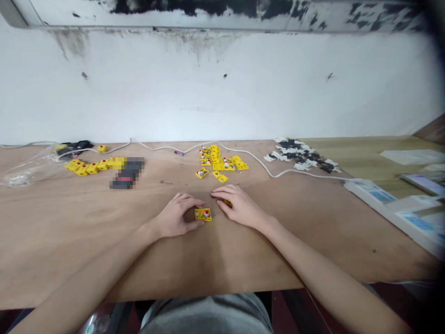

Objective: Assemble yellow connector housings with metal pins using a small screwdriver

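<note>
A flat rectangular yellow plastic plate point(203, 214) with a small red-topped button lies on the plywood table point(62, 241), its long axis running roughly left to right, nearly parallel to the table's near edge and slightly tilted, with the button facing up. It sits between the person's two hands, closer to the left hand point(177, 215), whose grip is half-closed and arched over the table. The thumb reaches the plate's left end at the near corner and the fingers curve past its far side, but whether the grip has hold of the plate cannot be told. The right hand point(239, 207) lies just beside the plate on the other side, its grip also partly closed, with the fingers curled over a small yellow plastic piece point(228, 203), mostly hidden beneath them. Farther across the table lie a heap of yellow plastic blocks with red buttons point(222, 162), a row of similar yellow blocks point(92, 167), a pixelated dark patch point(127, 172), and a scatter of black-and-white puzzle-like pieces point(301, 155). A thin white cable point(243, 153) winds behind the heap, and a crumpled clear plastic bag point(31, 167) lies at the far left.
</note>
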Motion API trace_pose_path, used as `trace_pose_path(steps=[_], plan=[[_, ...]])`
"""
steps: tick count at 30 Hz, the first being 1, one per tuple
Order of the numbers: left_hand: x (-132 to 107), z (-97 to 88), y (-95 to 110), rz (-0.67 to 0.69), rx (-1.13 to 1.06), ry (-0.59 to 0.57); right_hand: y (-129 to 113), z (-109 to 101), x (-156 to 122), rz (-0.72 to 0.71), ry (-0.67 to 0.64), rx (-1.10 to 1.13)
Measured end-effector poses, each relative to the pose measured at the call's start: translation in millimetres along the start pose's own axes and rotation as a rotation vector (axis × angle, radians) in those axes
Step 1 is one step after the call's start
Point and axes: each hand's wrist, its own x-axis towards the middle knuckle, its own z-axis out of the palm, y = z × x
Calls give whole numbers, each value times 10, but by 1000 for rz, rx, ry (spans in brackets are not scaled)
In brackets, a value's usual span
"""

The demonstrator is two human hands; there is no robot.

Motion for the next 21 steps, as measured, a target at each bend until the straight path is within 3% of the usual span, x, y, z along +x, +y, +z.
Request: trace_pose_path(steps=[3,7,13,21], plan=[[-5,-10,9,19,6,-3,-94,-54,-24,-36,28,49],[-8,-20,10,57,-3,-2,-193,-64,-83,-114,-73,133],[2,-14,1,69,16,-17,-173,29,-158,-123,-126,169],[15,-18,27,42,-2,-26,-226,-1,-164,-115,-154,127]])
